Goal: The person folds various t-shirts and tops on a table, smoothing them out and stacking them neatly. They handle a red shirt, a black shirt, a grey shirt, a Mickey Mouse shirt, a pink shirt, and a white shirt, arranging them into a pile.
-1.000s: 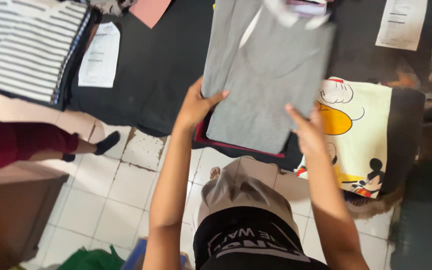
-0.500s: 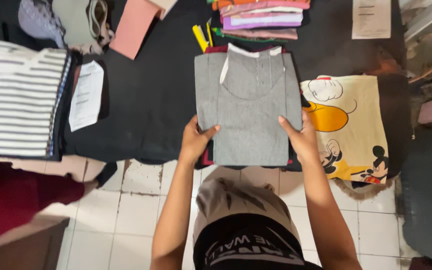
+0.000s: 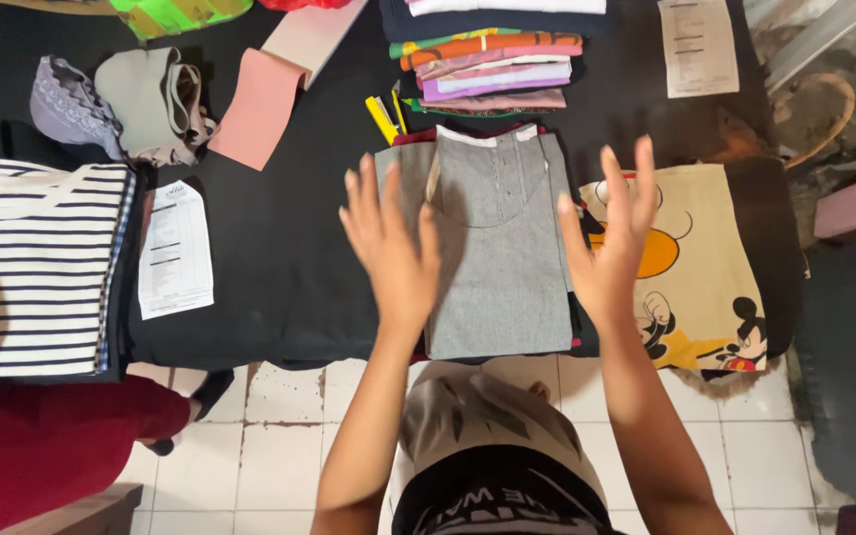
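**Grey shirt lies folded between two open hands**

The grey shirt [image 3: 502, 248] lies flat on the black cloth [image 3: 279, 258], atop a dark folded garment, near a stack of folded clothes [image 3: 492, 69] on its far side. The left hand [image 3: 388, 248] hovers over its left edge, the right hand [image 3: 611, 243] over its right edge; both grips spread apart, holding nothing. A yellow cartoon shirt [image 3: 695, 267] lies just right.

Two printed paper slips lie on the black surface [image 3: 289, 258]. One white slip [image 3: 175, 248], a tall rectangle with dark print, lies left of the folded grey shirt [image 3: 497, 248], just beside the striped shirt [image 3: 37, 267]. The other white slip [image 3: 698, 45] lies above and right of the grey shirt.
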